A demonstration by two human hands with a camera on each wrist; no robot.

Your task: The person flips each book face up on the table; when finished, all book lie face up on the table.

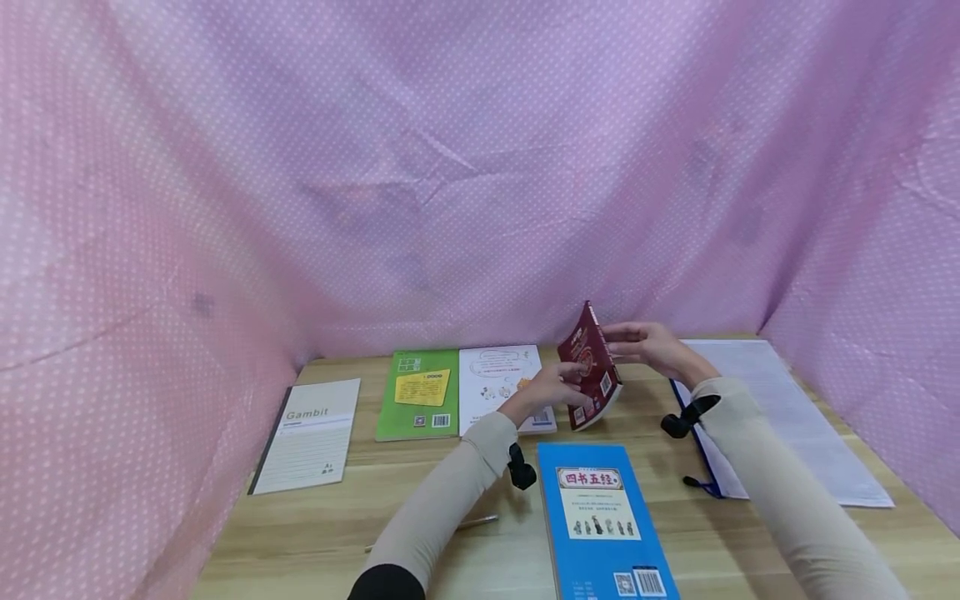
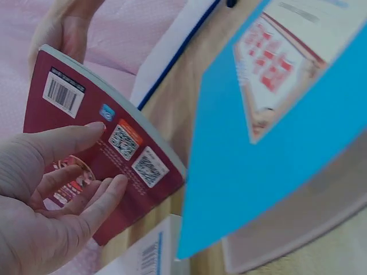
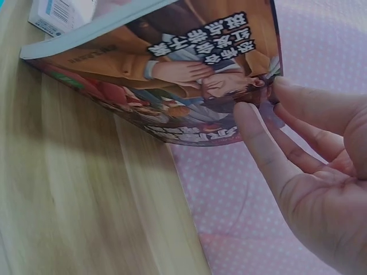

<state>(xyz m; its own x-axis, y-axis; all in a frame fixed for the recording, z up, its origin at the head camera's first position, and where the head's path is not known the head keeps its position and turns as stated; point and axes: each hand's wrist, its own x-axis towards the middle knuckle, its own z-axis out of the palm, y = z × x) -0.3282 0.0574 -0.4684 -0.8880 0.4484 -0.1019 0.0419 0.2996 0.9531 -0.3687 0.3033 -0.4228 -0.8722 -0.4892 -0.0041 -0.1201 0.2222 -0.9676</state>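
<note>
A maroon paperback book [image 1: 587,367] stands tilted up off the table between both hands. My left hand [image 1: 551,390] is at its back cover, thumb and fingers spread over the maroon side beside the QR codes [image 2: 150,166]. My right hand [image 1: 651,346] pinches the book's edge by the spine; in the right wrist view a fingertip rests on the illustrated front cover [image 3: 200,80]. Just below, nearer me, lies a blue book [image 1: 592,560] with a white title panel. The white book [image 1: 491,408] lies behind the left hand, partly covered by it.
A green book [image 1: 416,423] adjoins the white one. Farther left is a Gambit notebook [image 1: 313,446]. A pen [image 1: 477,522] lies partly under the left forearm. At right, a translucent zip folder [image 1: 795,433] with a blue edge lies below the right arm. Pink dotted cloth [image 1: 480,208] hangs behind the table.
</note>
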